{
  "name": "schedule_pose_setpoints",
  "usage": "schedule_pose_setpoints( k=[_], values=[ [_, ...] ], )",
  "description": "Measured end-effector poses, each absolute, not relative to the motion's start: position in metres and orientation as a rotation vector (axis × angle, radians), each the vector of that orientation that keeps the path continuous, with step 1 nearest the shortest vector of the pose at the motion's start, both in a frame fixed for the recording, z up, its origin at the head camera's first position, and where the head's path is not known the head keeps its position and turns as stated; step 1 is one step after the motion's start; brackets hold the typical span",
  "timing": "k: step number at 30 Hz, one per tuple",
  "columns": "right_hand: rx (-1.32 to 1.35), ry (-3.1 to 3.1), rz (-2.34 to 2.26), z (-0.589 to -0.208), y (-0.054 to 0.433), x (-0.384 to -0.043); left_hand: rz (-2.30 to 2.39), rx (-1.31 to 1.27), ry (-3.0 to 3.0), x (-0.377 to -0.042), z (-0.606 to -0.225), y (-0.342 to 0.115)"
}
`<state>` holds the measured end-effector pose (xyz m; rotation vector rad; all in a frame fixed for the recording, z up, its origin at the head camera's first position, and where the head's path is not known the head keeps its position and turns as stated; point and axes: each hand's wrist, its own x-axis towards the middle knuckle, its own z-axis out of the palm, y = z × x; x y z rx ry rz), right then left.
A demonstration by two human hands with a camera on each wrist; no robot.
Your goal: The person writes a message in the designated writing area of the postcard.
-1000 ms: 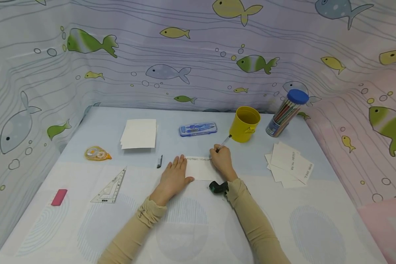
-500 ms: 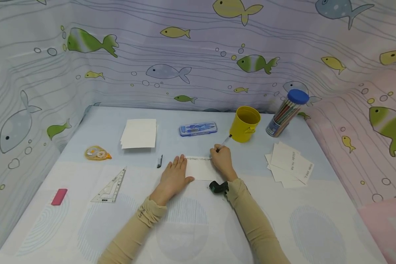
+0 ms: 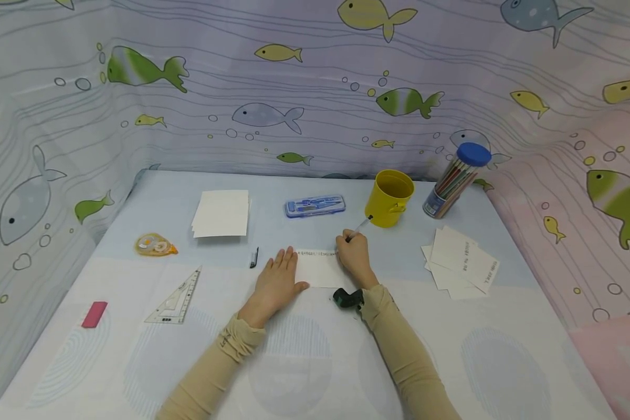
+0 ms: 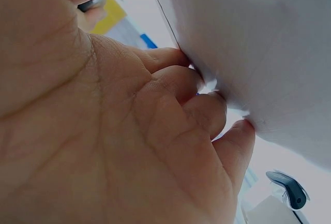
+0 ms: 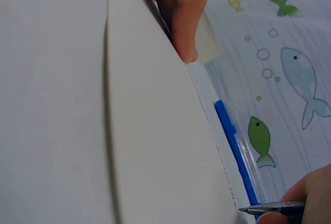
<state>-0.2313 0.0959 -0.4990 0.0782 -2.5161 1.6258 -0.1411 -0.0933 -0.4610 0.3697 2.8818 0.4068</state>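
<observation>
A white card (image 3: pixel 320 274) lies in the middle of the table, with a line of small handwriting along its far edge. My left hand (image 3: pixel 275 287) rests on the card's left side, its fingers extended and the thumb out. In the left wrist view the fingertips (image 4: pixel 240 136) meet the surface. My right hand (image 3: pixel 354 256) pinches a pen (image 3: pixel 360 227) at the card's far right corner. The right wrist view shows the pen's tip (image 5: pixel 242 210) at the end of the written line. A small black pen cap (image 3: pixel 254 257) lies left of the card.
Behind stand a card stack (image 3: pixel 221 213), a blue case (image 3: pixel 315 206), a yellow cup (image 3: pixel 383 204) and a pencil tube (image 3: pixel 454 184). Written cards (image 3: pixel 457 262) lie right. Correction tape (image 3: pixel 154 244), a set square (image 3: pixel 177 297) and a pink eraser (image 3: pixel 94 314) lie left.
My right hand has shifted very slightly to the right with the pen, along the written line. The left hand and the card have stayed where they were.
</observation>
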Motion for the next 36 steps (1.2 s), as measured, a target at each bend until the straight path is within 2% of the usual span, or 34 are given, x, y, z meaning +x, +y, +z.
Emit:
schedule_pose_setpoints(
  k=[6, 18, 36],
  values=[
    [0.116, -2.554, 1.578, -0.5005, 0.0964, -0.2324, 0.401, 0.369, 2.879, -0.1404, -0.4596, -0.0933],
    [0.089, -2.46, 1.781, -0.5016, 0.0986, -0.2311, 0.411, 0.372, 2.886, -0.1396, -0.4593, -0.0928],
    [0.191, -2.559, 1.677, -0.5038, 0.0983, -0.2306, 0.405, 0.363, 2.877, -0.141, -0.4612, -0.0938]
  ],
)
